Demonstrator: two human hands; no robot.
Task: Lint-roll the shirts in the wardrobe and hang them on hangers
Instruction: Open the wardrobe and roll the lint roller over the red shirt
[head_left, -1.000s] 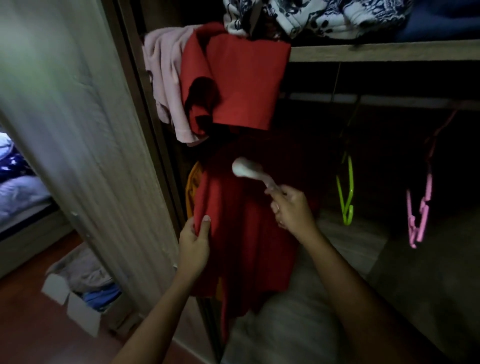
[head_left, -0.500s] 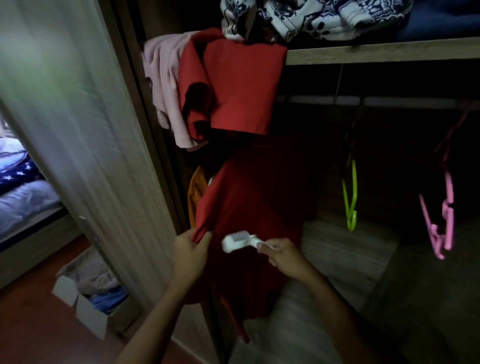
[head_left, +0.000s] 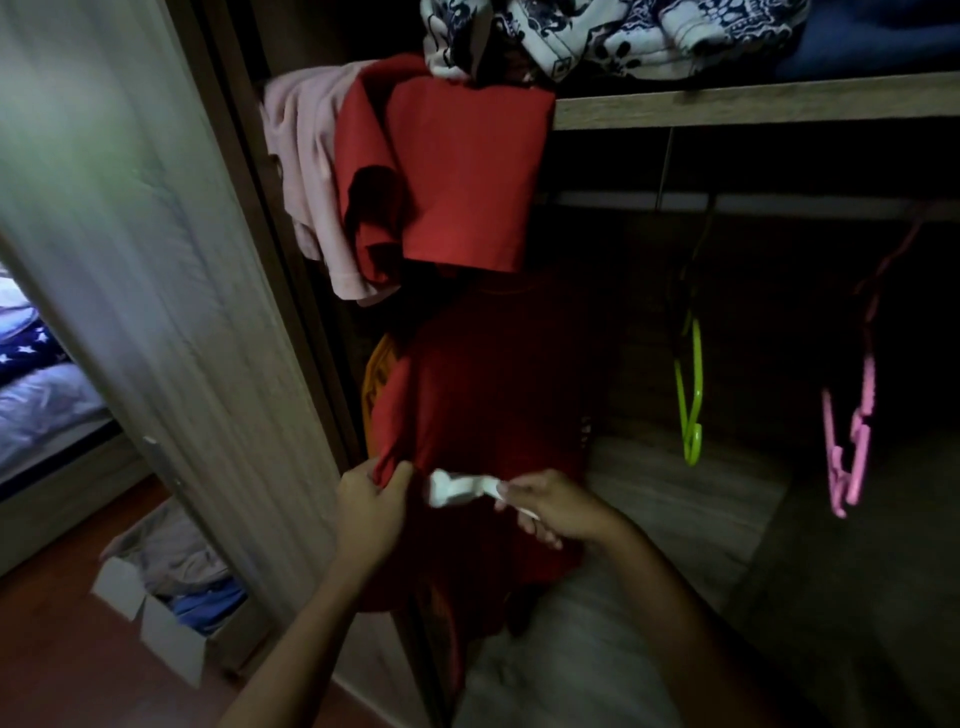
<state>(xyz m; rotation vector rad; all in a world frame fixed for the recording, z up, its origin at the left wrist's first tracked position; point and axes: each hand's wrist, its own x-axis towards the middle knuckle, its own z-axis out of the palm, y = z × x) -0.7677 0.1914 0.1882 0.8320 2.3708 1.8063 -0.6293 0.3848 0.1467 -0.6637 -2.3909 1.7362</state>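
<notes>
The left hand (head_left: 370, 512) is closed in a pinch on a fold of the hanging red shirt (head_left: 483, 395), thumb and fingers pressed together around the cloth at its own upper edge. The shirt rises straight above that hand and drops below it too, so its long axis runs up and down; the gathered fold pulls toward the left hand. The right hand (head_left: 553, 506) sits just to the right of the left one, at about the same height, fingers curled around the handle of a white lint roller (head_left: 457, 487). The roller lies between the two hands, its head toward the left hand and its handle back in the right palm, so its long axis runs roughly sideways. The head looks to be touching the shirt front, though blur and dim light make the contact uncertain.

Above both hands, another red garment (head_left: 467, 176) and a pale pink garment (head_left: 306, 171) drape over the shelf edge (head_left: 753, 101). Up and to the right of the right hand, a green hanger (head_left: 690, 395) hangs near, and a pink hanger (head_left: 852, 431) farther right. Below and left of the left hand stands a white box (head_left: 156, 618) of clothes on the floor
</notes>
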